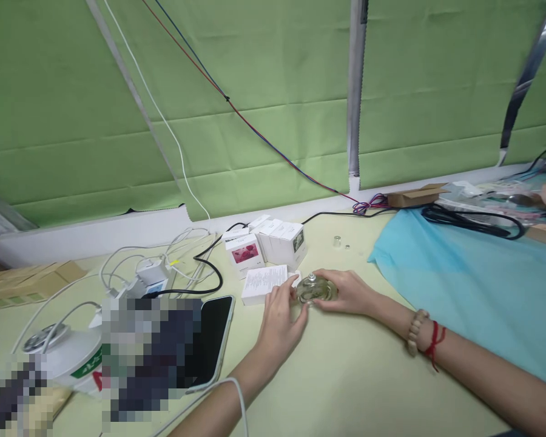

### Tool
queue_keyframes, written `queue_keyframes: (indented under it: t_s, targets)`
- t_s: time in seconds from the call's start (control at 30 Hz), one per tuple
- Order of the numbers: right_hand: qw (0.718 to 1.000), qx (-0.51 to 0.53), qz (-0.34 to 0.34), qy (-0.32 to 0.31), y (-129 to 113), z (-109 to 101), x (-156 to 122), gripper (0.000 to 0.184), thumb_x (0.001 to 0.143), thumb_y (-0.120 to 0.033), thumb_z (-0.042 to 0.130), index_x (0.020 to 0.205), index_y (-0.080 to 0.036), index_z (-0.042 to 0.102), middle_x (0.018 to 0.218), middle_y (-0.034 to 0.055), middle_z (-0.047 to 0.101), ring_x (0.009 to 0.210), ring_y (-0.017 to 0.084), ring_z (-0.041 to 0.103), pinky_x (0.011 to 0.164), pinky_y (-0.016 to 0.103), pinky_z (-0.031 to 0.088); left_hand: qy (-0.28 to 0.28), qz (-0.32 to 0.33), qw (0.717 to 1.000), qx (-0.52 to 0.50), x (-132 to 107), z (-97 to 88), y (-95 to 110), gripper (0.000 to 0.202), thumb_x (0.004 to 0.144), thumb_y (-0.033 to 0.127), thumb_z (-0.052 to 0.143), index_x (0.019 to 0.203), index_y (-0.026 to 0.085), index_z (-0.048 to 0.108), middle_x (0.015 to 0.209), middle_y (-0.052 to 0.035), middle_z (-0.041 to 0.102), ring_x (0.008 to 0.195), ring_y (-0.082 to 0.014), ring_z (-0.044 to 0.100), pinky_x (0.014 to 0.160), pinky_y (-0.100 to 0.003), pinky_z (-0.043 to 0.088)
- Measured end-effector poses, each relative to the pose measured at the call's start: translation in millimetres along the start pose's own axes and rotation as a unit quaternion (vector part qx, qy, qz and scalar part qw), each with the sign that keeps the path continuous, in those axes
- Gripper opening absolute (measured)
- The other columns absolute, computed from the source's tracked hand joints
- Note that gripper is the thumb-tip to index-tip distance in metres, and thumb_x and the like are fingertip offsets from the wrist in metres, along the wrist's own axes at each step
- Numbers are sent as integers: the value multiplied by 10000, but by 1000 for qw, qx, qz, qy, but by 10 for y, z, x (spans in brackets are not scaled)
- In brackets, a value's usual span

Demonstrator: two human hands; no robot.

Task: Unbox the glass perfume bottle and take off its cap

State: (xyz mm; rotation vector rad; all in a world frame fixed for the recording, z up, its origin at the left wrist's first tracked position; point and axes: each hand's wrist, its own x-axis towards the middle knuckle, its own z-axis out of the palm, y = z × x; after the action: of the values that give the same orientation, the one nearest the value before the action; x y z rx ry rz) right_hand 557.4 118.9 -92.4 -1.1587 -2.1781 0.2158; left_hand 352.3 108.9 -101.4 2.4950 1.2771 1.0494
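Between my two hands is a rounded clear glass perfume bottle (310,290) with a metal spray neck on top and pale greenish liquid inside. My right hand (349,292) grips its right side, fingers behind and thumb in front. On the left side, the fingers and thumb of my left hand (279,312) curl against the glass. Behind the bottle lie a small clear cap (337,241) and a tiny ring-like piece (347,246). A white box (264,284) with printed text lies flat just beyond my left hand, partly covered by its fingers.
Several white boxes (287,244) and one with a red flower picture (246,254) stand behind. At left are a phone (212,337), a power strip with tangled cables (134,288) and a white bottle (75,358). Blue sheeting (473,285) covers the right side.
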Motion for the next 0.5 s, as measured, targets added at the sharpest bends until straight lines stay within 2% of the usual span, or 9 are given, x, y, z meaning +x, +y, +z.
queue_keyframes:
  t_s: [0.17, 0.33, 0.43, 0.5]
  targets:
    - [998, -34, 45, 17, 132, -20, 12, 435, 787, -496, 604, 1106, -203, 566, 981, 46, 649, 770, 156, 597, 652, 258, 410, -4, 36, 999, -5, 4, -36, 61, 442, 823, 122, 467, 1244, 217, 370, 999, -48, 548, 937, -181, 509, 829, -340, 399]
    - [999, 25, 35, -1, 158, -7, 0, 319, 821, -375, 582, 1075, -194, 519, 905, 25, 639, 691, 138, 573, 639, 254, 414, -14, 51, 999, 0, 0, -57, 90, 405, 825, 110, 456, 1208, 223, 388, 1002, -42, 541, 947, -183, 499, 824, -346, 388]
    - [997, 62, 31, 39, 175, 23, 0, 313, 825, -342, 557, 1091, -191, 491, 920, 29, 619, 611, 114, 541, 584, 248, 424, -6, 39, 999, -8, -13, -46, 66, 455, 827, 120, 461, 1252, 234, 345, 1001, -42, 532, 946, -178, 500, 837, -346, 389]
    - [987, 115, 47, 101, 199, 36, 12, 329, 825, -352, 538, 1093, -177, 462, 914, 47, 605, 595, 114, 543, 530, 241, 433, 1, 27, 1000, -13, -22, -35, 54, 513, 834, 143, 461, 1309, 229, 287, 1012, -54, 527, 944, -180, 503, 843, -347, 395]
